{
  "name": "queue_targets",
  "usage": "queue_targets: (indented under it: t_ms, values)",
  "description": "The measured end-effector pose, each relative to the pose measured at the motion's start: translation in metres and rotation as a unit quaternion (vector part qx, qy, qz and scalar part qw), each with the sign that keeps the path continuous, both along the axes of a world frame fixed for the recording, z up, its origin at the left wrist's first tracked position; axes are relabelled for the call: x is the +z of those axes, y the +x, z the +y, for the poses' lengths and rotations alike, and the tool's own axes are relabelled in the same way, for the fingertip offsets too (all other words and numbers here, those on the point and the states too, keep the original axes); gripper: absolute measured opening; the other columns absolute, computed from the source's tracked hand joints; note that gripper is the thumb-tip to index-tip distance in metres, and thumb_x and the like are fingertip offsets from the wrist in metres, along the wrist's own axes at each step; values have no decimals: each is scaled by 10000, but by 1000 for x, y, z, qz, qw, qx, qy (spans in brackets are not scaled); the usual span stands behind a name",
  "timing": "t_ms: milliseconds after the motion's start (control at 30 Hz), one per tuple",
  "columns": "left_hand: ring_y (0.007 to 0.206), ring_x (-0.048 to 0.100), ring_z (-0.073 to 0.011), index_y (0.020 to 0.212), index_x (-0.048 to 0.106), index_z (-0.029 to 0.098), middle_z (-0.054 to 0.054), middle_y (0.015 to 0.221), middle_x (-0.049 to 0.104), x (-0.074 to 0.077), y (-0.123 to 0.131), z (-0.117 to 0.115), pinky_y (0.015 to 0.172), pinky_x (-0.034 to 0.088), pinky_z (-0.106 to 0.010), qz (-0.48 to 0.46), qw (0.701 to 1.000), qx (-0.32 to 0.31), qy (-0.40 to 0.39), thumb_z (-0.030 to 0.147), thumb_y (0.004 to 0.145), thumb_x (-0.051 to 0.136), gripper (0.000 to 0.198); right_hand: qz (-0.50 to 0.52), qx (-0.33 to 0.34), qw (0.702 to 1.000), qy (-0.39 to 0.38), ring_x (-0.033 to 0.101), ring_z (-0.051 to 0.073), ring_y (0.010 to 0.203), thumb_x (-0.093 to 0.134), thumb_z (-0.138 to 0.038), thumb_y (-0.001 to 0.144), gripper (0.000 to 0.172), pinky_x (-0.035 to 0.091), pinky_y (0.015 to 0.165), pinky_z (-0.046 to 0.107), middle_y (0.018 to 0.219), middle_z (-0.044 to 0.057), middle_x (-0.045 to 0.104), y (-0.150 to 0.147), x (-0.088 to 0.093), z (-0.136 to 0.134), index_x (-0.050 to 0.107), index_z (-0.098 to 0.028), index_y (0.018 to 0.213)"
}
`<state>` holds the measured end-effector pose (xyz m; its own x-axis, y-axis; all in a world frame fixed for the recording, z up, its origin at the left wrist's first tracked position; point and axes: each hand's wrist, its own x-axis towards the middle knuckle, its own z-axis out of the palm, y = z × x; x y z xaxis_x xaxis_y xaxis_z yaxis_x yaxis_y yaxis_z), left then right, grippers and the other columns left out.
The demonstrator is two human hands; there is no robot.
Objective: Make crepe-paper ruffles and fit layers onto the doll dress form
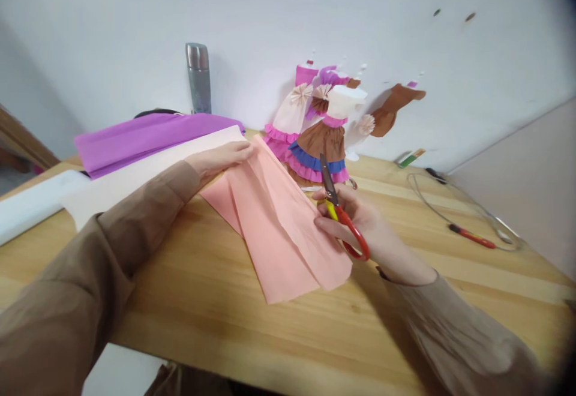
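We find the fingers of the right hand (371,225) closed around red-and-yellow-handled metal scissors (330,186), blades pointing up and away from the wearer; whether the fingertips also grip paper, we cannot tell. The left hand (225,155) lies with fingers extended and close together at the upper end of the folded peach-pink paper sheets (288,222); we cannot tell whether it pinches them. These sheets lie between both hands on the pale wooden table (189,300), fanned toward the near edge. Beyond the left forearm we note a long off-white sheet (135,177) and, behind it, a bright purple folded sheet (148,138). Farther back, we record several multicoloured ruffled paper dresses (321,135) and a grey cylindrical flask with a metallic top (199,81).
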<state>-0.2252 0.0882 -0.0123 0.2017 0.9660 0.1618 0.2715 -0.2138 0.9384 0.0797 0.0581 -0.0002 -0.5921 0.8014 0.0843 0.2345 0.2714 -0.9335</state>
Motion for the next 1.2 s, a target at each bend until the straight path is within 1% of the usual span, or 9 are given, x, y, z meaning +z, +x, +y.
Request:
queue_targets:
  t_ms: [67,133,267,400,600,767,967,1067,1200]
  values:
    - [1025,654,-276,1136,652,95,-176,1119,701,1,2,-2,886,521,-372,-65,995,-71,-24,559,688,747,653,-2,-12,1000,-3,523,126,581,792,-321,690,395,402,486,235,725,-22,575,0,-1,0,560,-236,998]
    - [995,674,-279,1124,670,88,-182,1122,707,2,5,-5,896,528,-387,-109,986,-109,-55,458,630,823,636,-1,-22,1000,-7,517,124,575,799,-325,681,401,394,487,235,722,-25,572,1,-2,1,557,-234,987]
    - [811,719,-231,956,734,91,-146,964,756,3,9,-6,832,566,-379,-150,980,-83,-98,286,663,823,363,4,-35,998,-44,498,115,545,790,-326,684,419,385,477,234,710,-36,564,3,-6,4,536,-230,1003]
    - [799,730,-222,909,752,96,-125,900,768,2,8,-5,821,583,-356,-177,974,-86,-113,211,670,817,274,8,-52,996,-65,480,107,509,759,-358,714,412,362,448,231,696,-42,547,3,-8,3,526,-226,1028]
    - [827,733,-247,907,755,79,-146,901,765,12,10,-8,820,586,-365,-125,984,-74,-99,230,670,823,289,-20,-50,998,-39,515,114,560,793,-338,683,465,400,485,236,753,-21,592,2,-14,6,526,-218,1044]
    - [819,731,-246,883,761,93,-129,894,767,13,11,-7,782,589,-346,-103,988,-69,-97,242,677,814,261,-33,-67,997,-32,444,93,483,781,-368,662,475,337,443,219,648,-51,545,1,-23,11,528,-204,1029]
    - [770,718,-213,872,763,119,-103,872,764,7,10,-1,736,572,-318,-108,990,-37,-79,290,677,815,264,-2,-73,997,-35,450,92,478,777,-353,646,458,334,448,222,632,-55,544,-1,-21,9,536,-209,1008]
    - [764,705,-204,849,756,110,-104,866,757,9,10,-3,726,557,-311,-97,992,-37,-73,344,698,794,281,-1,-87,996,-26,490,106,509,777,-343,639,440,368,475,233,649,-36,573,-2,-19,7,554,-200,990]
    - [804,709,-227,833,747,97,-122,877,752,12,14,-8,760,554,-332,-99,991,-38,-84,391,716,775,318,4,-85,996,-21,453,95,468,770,-334,651,429,343,449,229,616,-50,554,-3,-19,7,553,-197,995]
